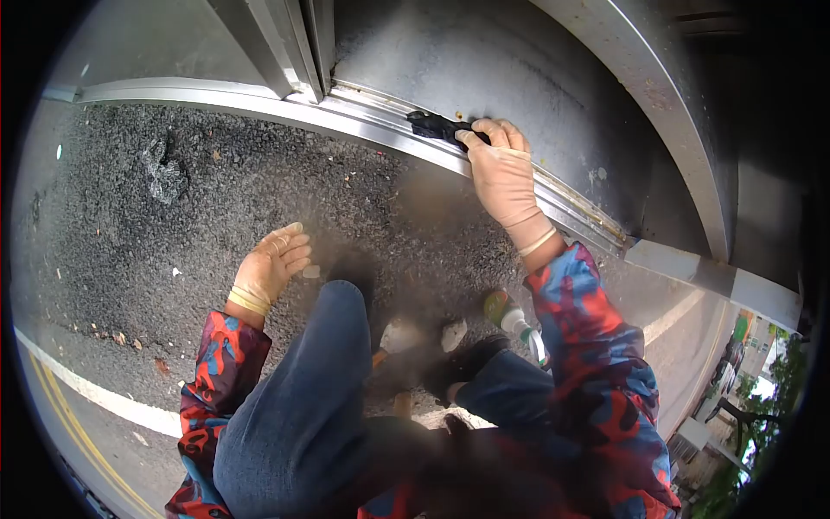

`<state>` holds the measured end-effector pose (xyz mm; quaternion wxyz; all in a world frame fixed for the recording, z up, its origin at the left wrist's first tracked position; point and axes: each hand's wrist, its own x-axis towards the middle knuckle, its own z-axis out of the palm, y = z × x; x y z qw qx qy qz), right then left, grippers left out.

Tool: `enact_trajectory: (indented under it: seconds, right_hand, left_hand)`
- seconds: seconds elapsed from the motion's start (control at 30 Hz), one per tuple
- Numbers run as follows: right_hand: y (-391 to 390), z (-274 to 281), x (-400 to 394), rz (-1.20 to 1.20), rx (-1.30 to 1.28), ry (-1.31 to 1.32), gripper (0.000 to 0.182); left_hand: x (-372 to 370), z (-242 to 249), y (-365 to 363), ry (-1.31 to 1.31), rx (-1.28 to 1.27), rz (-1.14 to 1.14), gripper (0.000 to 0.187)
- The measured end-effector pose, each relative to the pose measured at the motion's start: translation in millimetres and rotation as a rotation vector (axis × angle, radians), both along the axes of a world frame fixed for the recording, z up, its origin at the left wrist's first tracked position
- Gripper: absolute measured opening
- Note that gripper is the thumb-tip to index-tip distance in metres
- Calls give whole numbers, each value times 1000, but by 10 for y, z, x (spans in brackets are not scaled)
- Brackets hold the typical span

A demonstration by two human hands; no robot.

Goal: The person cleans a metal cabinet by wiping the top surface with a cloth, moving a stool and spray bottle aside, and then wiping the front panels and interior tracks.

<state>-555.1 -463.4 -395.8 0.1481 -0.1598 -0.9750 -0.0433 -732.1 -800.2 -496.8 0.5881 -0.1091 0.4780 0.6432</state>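
Observation:
My right hand [504,173], in a thin pale glove, grips a crumpled black cloth [437,126]. The cloth lies on the silver metal track [363,120] at the foot of a grey panel [484,60]. My left hand [275,261], gloved the same way, hangs over the dark asphalt in front of my knee. Its fingers are extended and hold nothing. Below my right forearm a bottle with a green label [500,310] and a white top is near my foot, partly hidden by my sleeve.
Crumpled clear plastic [164,177] lies on the asphalt [104,216] at the left. A metal post [259,43] rises from the track, and a curved metal frame [661,104] is at the right. White and yellow lines cross the ground at lower left. The lens is smudged near the lower middle.

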Motion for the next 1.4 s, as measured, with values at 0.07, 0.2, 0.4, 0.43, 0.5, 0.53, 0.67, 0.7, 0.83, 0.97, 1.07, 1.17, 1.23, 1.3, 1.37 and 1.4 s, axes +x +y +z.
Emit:
enact_trajectory:
  seconds: [0.07,0.2,0.4,0.43,0.5,0.53,0.67,0.7,0.83,0.97,1.07,1.17,1.23,1.3,1.37,1.4]
  right_hand:
    - [-57,-77,-164,40,-21,64,30]
    - [-426,-127,-1009,200,-83,171,34]
    - [-203,-91,-524,161,-38,104,23]
    - [-112,-37,-249,113,-18,74,27]
    - [138,-21,381,22,48,-43,36]
    - [243,5,707,-25,55,-67,37]
    - [555,-27,2027,-427,-10,-127,36]
    - [611,-53,2285,-528,-40,-101,33]
    - [692,-218,2467,-612,-15,11,28]
    - [239,-104,1436,-401,-73,57,34]
    - [-129,-121,465,-216,-88,103,41]
    - [-298,-153,-206,-92,-123,207,23]
    - [-251,-194,-147,-90,-71,221,21]
    - [-149,-141,141,-153,-140,179,23]
    - [19,-87,611,-186,-50,124,29]
    - [109,-76,844,-268,-18,64,28]
  left_hand:
    - [38,19,-9,-1,-1,-34,38]
    - [36,-24,68,5,-17,-68,41]
    - [46,50,92,-15,-18,-3,39]
    - [35,22,76,-13,-13,-8,39]
    - [53,-8,54,-12,-8,-14,38]
    - [62,-16,46,-12,-17,-28,38]
    - [87,-61,37,-26,-22,-61,37]
    - [93,-64,40,-28,-20,-64,37]
    - [120,-49,78,-30,-25,-75,37]
    - [163,8,147,-10,-44,-97,37]
    - [203,22,202,35,-77,-136,43]
    - [264,94,305,19,-104,-112,39]
    - [294,126,345,21,-107,-129,39]
    - [290,122,375,15,-99,-104,39]
    - [272,86,328,4,-69,-110,39]
    - [255,67,310,-4,-32,-112,39]
